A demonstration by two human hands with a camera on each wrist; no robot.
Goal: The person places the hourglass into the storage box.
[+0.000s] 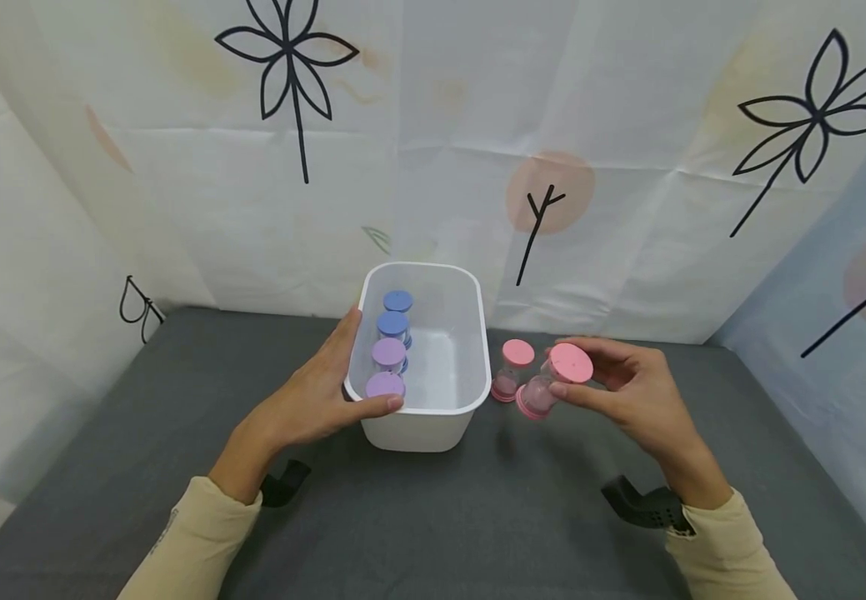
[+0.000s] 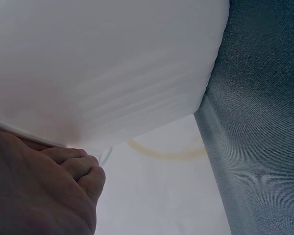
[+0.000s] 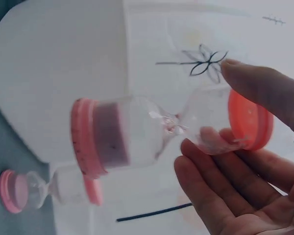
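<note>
My right hand point(image 1: 620, 383) holds a pink-capped sand timer point(image 1: 571, 363) by its upper end, between the thumb and the fingers. The timer leans, and in the right wrist view pink sand fills its lower bulb point(image 3: 111, 134). Just left of it a second pink sand timer point(image 1: 518, 352) stands upright on the table. With my left hand point(image 1: 312, 392) I grip the near left corner of a white plastic bin point(image 1: 413, 433), thumb over the front rim, fingers along the outside wall. Inside, two blue-capped sand timers point(image 1: 392, 323) and two purple-capped ones point(image 1: 388, 354) stand in a row along the left wall.
A dark grey cloth covers the table point(image 1: 478, 525). Behind it hangs a pale fabric backdrop point(image 1: 440, 192) printed with leaves and flowers, close to the bin's far side, and more fabric closes off both sides. A dark strap point(image 1: 646, 504) circles each wrist.
</note>
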